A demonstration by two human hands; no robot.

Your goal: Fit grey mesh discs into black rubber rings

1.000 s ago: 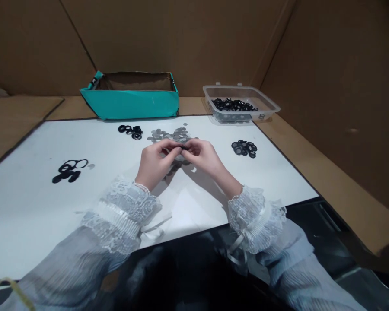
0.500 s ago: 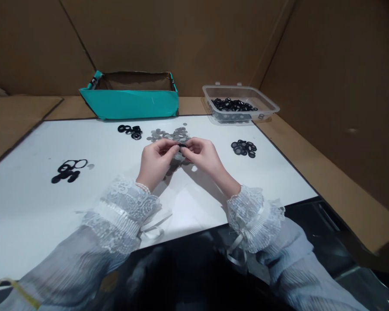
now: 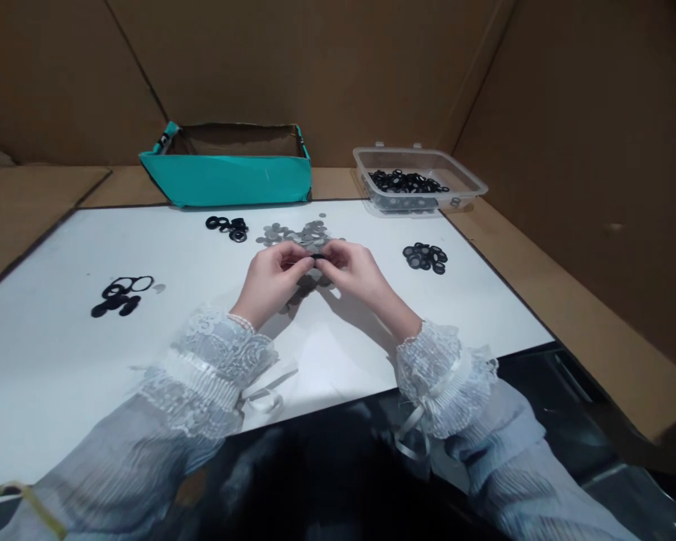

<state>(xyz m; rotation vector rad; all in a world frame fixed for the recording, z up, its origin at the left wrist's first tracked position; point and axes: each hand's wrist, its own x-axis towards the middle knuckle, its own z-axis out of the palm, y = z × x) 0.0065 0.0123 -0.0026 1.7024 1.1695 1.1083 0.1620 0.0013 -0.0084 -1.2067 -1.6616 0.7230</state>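
Between the fingertips of both hands is a small black ring (image 3: 318, 256), mostly covered by thumbs and fingers. My left hand (image 3: 271, 276) pinches it from the left, and my right hand (image 3: 356, 272) grips the other side. Whether a disc sits inside the ring I cannot tell. Under and behind the hands spreads a loose pile of thin grey discs (image 3: 314, 234) on the white tabletop (image 3: 327, 346); the hands hide part of it.
Black rings (image 3: 237, 225) lie beyond my left hand, with more black parts (image 3: 116, 300) farther left. Black rings with grey centres (image 3: 425, 258) are heaped at the right. Behind stand a teal box (image 3: 230, 180) and a clear plastic container (image 3: 462, 180) holding many such rings. Cardboard walls (image 3: 338, 75) enclose the table.
Both hands stay together over the disc pile with the ring between them. The fingers have shifted only slightly, and the ring shows a little more between the thumbs.
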